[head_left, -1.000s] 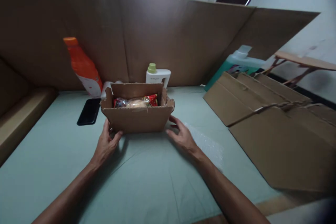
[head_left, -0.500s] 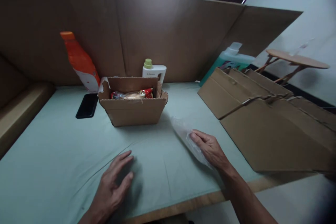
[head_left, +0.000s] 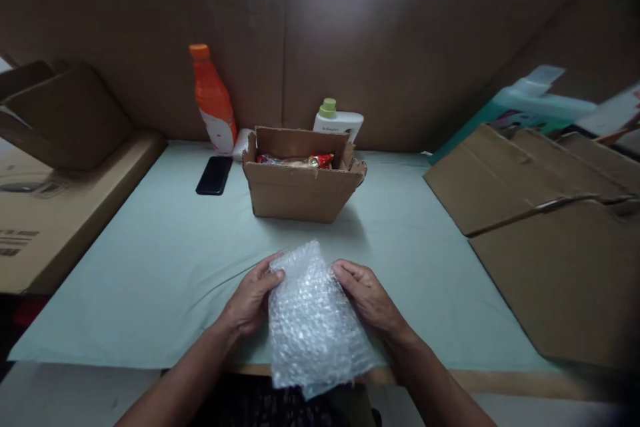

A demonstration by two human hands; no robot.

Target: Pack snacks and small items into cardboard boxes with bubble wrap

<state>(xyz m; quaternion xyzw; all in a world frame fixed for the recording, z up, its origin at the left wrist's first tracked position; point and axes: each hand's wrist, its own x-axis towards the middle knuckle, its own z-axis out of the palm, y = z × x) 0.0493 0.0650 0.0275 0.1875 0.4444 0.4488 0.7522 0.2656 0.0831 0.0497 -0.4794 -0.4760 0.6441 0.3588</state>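
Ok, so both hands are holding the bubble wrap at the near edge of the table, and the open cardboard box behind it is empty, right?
Not quite. The left hand and right hand do hold the bubble wrap at the table's near edge, but the open cardboard box is not empty: the head view shows packaged items inside it.

Packing station: cardboard sheets point(head_left: 545, 227) everywhere

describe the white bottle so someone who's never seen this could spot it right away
On the pale green table, find the open cardboard box in the middle. The white bottle stands just behind it, against the cardboard wall. Its green cap and squat shape distinguish it from the tall orange bottle.
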